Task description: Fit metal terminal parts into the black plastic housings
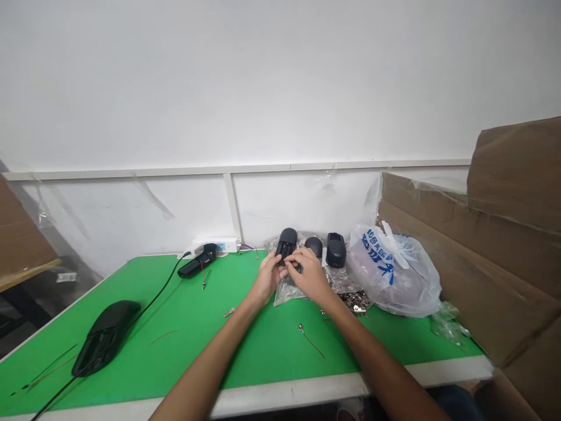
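Observation:
A black plastic housing with an open slotted compartment (287,244) is held up over the far middle of the green table. My left hand (268,275) grips its lower left side, thumb and fingers closed round it. At the housing's lower end, my right hand (309,270) has its fingertips pinched together; whatever lies between them is too small to make out. Behind my right hand a dark rounded part (314,245) rests on a clear plastic bag (289,291), and another black housing (336,250) stands beside it. Small metal pieces (357,301) lie in a pile near my right wrist.
A tied white plastic bag (394,269) sits at the right, against cardboard (517,257). On the green table (184,362) lie a black housing (107,333), a soldering-gun-like black tool (199,263) and a wired metal piece (300,328). A power strip (219,244) stands by the wall.

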Motion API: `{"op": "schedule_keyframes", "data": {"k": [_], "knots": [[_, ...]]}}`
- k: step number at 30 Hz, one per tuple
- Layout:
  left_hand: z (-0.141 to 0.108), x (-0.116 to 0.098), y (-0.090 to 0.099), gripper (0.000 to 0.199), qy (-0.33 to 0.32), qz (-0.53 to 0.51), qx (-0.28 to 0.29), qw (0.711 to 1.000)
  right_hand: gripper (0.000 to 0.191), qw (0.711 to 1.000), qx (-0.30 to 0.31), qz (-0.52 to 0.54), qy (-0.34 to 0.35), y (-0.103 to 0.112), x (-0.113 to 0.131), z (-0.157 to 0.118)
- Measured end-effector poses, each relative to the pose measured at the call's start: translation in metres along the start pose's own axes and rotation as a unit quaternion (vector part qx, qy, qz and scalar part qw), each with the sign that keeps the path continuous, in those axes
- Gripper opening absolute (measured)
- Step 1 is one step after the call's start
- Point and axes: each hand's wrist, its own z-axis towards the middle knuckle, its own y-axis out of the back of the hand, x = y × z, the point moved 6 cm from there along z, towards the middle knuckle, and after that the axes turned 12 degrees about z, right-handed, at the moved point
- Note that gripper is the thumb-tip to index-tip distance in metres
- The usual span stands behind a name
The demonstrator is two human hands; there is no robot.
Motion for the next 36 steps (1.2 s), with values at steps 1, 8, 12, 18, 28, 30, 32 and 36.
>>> {"op": "schedule_keyframes", "data": {"k": [1,8,12,18,28,30,32,36], "knots": [[0.0,0.0,-0.001,0.032,-0.002,0.004,-0.001,1.0,0.015,1.0,0.003,0.001,0.0,0.0,-0.001,0.0],[-0.002,-0.005,-0.003,0.035,0.01,0.017,-0.001,1.0,0.026,0.998,0.052,-0.009,0.043,0.006,0.005,0.001],[-0.003,-0.006,-0.001,0.034,0.021,0.001,-0.018,1.0,0.025,0.988,0.09,-0.059,0.107,0.009,0.013,0.0],[-0.002,-0.002,0.002,0.033,0.027,-0.017,-0.039,0.999,0.017,0.974,0.135,-0.114,0.143,0.003,0.017,-0.004],[-0.006,-0.008,-0.006,0.037,0.025,0.0,-0.03,0.999,0.016,0.967,0.089,-0.125,0.202,0.005,0.019,-0.007],[-0.006,-0.009,-0.006,0.038,0.029,0.0,-0.033,0.999,0.016,0.965,0.087,-0.13,0.209,0.005,0.02,-0.007],[-0.006,-0.009,-0.007,0.035,0.03,-0.005,-0.034,0.999,0.015,0.964,0.086,-0.133,0.214,0.006,0.02,-0.007],[-0.006,-0.01,-0.007,0.033,0.028,-0.013,-0.032,0.999,0.014,0.957,0.082,-0.143,0.238,0.007,0.023,-0.007]]}}
